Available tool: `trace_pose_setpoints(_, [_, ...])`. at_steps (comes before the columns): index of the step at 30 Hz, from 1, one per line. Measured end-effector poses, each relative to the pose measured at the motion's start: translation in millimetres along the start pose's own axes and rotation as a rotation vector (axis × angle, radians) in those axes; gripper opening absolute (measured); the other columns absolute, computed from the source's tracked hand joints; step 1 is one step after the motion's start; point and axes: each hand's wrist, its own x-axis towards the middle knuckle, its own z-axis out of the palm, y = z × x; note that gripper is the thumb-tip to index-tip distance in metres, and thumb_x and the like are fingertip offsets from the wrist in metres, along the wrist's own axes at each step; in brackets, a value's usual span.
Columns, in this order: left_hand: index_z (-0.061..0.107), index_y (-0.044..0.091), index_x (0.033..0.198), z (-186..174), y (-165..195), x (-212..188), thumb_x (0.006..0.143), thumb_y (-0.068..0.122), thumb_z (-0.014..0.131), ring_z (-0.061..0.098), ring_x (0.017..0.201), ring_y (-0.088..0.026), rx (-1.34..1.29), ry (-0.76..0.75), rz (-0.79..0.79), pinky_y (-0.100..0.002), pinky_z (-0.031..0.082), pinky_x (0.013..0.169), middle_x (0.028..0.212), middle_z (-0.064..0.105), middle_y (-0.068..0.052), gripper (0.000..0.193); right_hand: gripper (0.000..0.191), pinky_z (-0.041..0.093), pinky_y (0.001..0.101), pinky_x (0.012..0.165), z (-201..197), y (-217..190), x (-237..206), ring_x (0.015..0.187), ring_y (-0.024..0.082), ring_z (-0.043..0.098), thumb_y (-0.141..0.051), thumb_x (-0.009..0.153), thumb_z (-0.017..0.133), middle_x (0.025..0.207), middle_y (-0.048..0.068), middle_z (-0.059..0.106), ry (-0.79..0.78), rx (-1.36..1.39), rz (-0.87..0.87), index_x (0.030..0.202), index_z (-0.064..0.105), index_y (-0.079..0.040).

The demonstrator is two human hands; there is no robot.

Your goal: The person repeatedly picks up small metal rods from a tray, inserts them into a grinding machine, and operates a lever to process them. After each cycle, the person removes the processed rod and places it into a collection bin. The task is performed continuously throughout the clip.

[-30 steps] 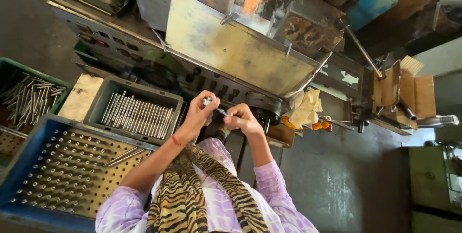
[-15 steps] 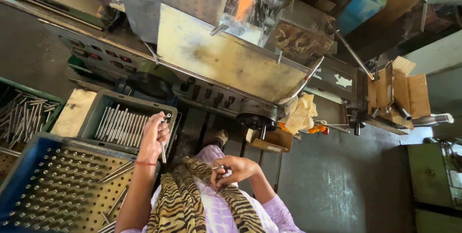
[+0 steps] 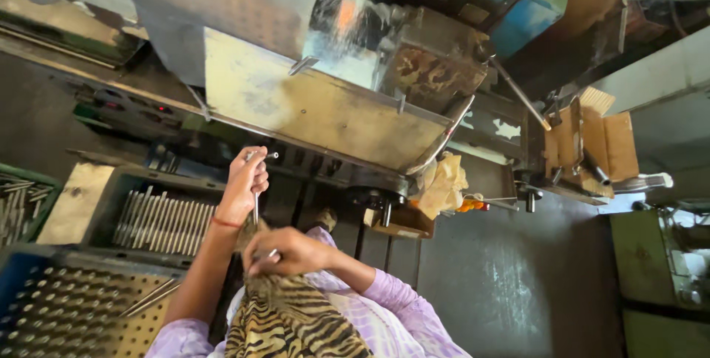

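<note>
My left hand (image 3: 242, 184), with a red thread at the wrist, is closed around a thin metal rod (image 3: 256, 206) held upright in front of the machine's lower panel. My right hand (image 3: 287, 251) sits lower, with fingers curled on the tiger-striped scarf (image 3: 296, 321) at my chest. A glint of metal shows at its fingers. The rod's lower end runs down toward the scarf and my right hand. A grey tray of similar metal rods (image 3: 159, 221) lies just left of my left hand.
A big metal machine with a slanted steel chute (image 3: 310, 106) fills the top. A blue perforated rack (image 3: 66, 313) holding a few rods is at the bottom left. A green bin of rods (image 3: 18, 206) is at the far left. Cardboard boxes (image 3: 603, 143) stand at the right.
My left hand was over the grey tray of rods. It has since lifted toward the machine with one rod in it. My right hand has stayed by the scarf.
</note>
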Motion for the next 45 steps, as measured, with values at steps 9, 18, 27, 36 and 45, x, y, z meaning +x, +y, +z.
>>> trace_pose_setpoints(9, [0.057,0.012,0.098,143,34,53,0.097,0.022,0.071,0.033,0.047,-0.003,0.344,-0.346,0.06,-0.022,0.02,0.04,0.064,0.042,0.007,0.017,0.021,0.054,0.043,0.081,-107,112,-68,0.093,0.034,0.067,-0.025,0.087,0.075,0.094,0.013,0.067,-0.214,-0.691,0.281,0.098,0.071,-0.008])
trace_pose_setpoints(18, [0.06,0.015,0.095,295,35,220,0.095,0.019,0.07,0.04,0.044,-0.008,0.089,-0.468,0.036,-0.025,0.03,0.038,0.061,0.045,0.004,0.011,0.016,0.058,0.0358,0.07,-441,-22,-214,0.08,0.022,0.073,-0.015,0.085,0.08,0.091,0.011,0.076,0.924,-1.08,0.767,0.098,0.075,-0.008])
trace_pose_setpoints(27, [0.043,0.02,0.11,360,61,350,0.08,0.019,0.075,0.047,0.054,-0.015,0.009,0.321,0.097,-0.031,0.037,0.043,0.083,0.051,-0.006,0.044,0.064,0.053,0.0569,0.085,-558,-27,-335,0.095,0.048,0.069,-0.065,0.1,0.058,0.096,0.027,0.073,1.238,-1.284,1.158,0.1,0.075,-0.003])
trace_pose_setpoints(36, [0.052,0.016,0.113,368,65,380,0.083,0.019,0.072,0.048,0.056,-0.014,0.053,0.294,0.194,-0.033,0.033,0.046,0.077,0.054,-0.002,0.035,0.068,0.051,0.0624,0.083,-563,2,-345,0.093,0.055,0.066,-0.06,0.107,0.041,0.096,0.03,0.071,1.394,-1.281,1.357,0.094,0.078,-0.005])
trace_pose_setpoints(45, [0.048,0.022,0.111,355,57,395,0.086,0.018,0.064,0.047,0.055,-0.01,0.017,0.246,0.168,-0.031,0.032,0.044,0.075,0.053,0.002,0.03,0.065,0.051,0.0622,0.081,-566,16,-357,0.09,0.054,0.067,-0.055,0.108,0.041,0.089,0.03,0.071,1.425,-1.341,1.341,0.09,0.078,-0.004])
